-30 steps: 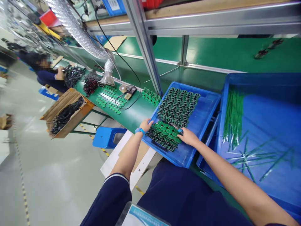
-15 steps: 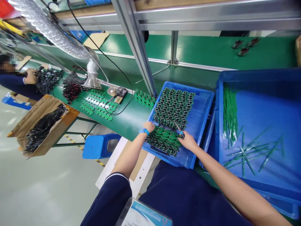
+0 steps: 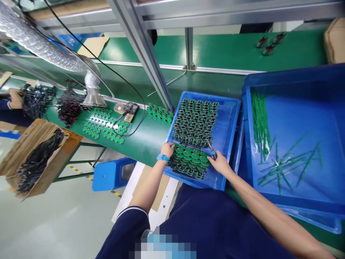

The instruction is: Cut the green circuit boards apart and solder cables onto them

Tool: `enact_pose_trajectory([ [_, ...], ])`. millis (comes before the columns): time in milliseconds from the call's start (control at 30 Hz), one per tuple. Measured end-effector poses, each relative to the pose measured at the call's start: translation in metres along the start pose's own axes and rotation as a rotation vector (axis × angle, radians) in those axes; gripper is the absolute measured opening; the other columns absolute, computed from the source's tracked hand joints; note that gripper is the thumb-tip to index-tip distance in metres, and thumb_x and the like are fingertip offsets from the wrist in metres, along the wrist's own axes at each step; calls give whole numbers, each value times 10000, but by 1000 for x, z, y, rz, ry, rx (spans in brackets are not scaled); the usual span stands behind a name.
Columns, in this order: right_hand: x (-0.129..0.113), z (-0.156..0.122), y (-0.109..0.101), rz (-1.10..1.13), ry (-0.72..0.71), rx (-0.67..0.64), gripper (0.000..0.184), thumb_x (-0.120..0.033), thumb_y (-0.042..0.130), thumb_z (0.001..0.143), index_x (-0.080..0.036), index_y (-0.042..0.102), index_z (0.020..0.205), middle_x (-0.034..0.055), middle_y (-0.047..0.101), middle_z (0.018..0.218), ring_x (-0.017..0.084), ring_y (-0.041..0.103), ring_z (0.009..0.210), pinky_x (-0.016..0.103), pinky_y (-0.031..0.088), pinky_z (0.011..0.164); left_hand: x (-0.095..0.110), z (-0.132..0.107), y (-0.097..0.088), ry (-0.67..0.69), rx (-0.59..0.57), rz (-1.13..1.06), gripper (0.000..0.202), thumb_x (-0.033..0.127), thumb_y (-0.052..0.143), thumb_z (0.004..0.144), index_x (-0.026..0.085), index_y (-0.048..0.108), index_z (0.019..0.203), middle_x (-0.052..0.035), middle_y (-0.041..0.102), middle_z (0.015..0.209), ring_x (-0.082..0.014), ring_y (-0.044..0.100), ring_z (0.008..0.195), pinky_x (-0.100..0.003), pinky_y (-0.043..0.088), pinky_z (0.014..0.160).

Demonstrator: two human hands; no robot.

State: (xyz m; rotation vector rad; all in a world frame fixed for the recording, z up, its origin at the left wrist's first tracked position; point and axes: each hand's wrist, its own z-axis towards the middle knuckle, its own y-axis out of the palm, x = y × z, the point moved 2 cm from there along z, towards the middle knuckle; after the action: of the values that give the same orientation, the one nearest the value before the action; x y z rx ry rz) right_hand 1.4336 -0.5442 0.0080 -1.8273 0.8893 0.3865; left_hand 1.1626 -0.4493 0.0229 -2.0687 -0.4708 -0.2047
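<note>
A block of green printed circuit boards [image 3: 192, 156], joined in rows, lies in the near part of a blue tray [image 3: 229, 118]. My left hand [image 3: 167, 148], with a blue wristband, is closed on the block's left end. My right hand [image 3: 219, 162] is wrapped round pliers [image 3: 213, 154] with a pointed metal tip and blue-and-dark handles. Its thumb side touches the right end of the same block. Behind this block, several rows of boards standing on edge [image 3: 195, 120] fill the tray's far left part.
To the right, a large blue bin [image 3: 296, 122] holds green strips [image 3: 260, 126]. Left on the green bench [image 3: 142, 144] lie board panels [image 3: 105, 124], a soldering iron [image 3: 125, 113] and wire bundles [image 3: 70, 108]. A metal post [image 3: 145, 54] rises behind the tray. A co-worker's hand [image 3: 15, 98] is far left.
The view has shifted, so the bench items and co-worker sit further left. My right hand has moved slightly right with the pliers. My left hand stays at the block's left end.
</note>
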Motion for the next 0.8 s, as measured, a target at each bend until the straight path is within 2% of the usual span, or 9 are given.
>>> enact_pose_trajectory([
  [233,3,6,11,87,39,47,235,-325,583,800,-145,545,946,14,607,802,128,571,698,298,463,690,14,19,4,-106,15,96,279,347,512,870,123,582,1021,-81,605,1034,-172,587,942,-381,487,844],
  [400,1,10,9,123,41,98,252,-361,542,834,-144,545,963,16,597,795,135,567,700,316,464,698,16,24,1,-101,30,72,286,352,519,866,118,584,1017,-80,614,1022,-171,595,935,-385,488,844],
  [533,5,-11,4,193,18,139,280,-429,512,812,-178,522,936,51,629,839,195,599,761,345,463,726,4,10,-4,-24,50,-20,299,361,502,871,138,605,1041,-114,624,1102,-211,561,1084,-382,427,951],
  [633,9,-31,5,250,-17,97,349,-488,589,733,-199,516,915,46,643,835,201,617,738,337,484,699,-13,-7,-8,26,31,-108,332,335,499,867,140,595,1118,-134,609,1169,-252,508,1175,-362,387,999],
  [700,10,-38,8,271,-43,64,399,-497,635,688,-206,519,934,41,650,855,199,624,742,334,492,702,-24,-15,-8,63,-35,-180,432,326,563,828,126,536,1209,-132,610,1173,-251,539,1141,-357,414,982],
  [800,10,-38,12,261,-66,60,392,-485,609,717,-206,518,976,47,647,878,213,621,785,354,480,742,-37,-19,-6,125,-135,-300,670,284,696,718,126,426,1311,-114,590,1208,-212,568,1107,-303,455,956],
])
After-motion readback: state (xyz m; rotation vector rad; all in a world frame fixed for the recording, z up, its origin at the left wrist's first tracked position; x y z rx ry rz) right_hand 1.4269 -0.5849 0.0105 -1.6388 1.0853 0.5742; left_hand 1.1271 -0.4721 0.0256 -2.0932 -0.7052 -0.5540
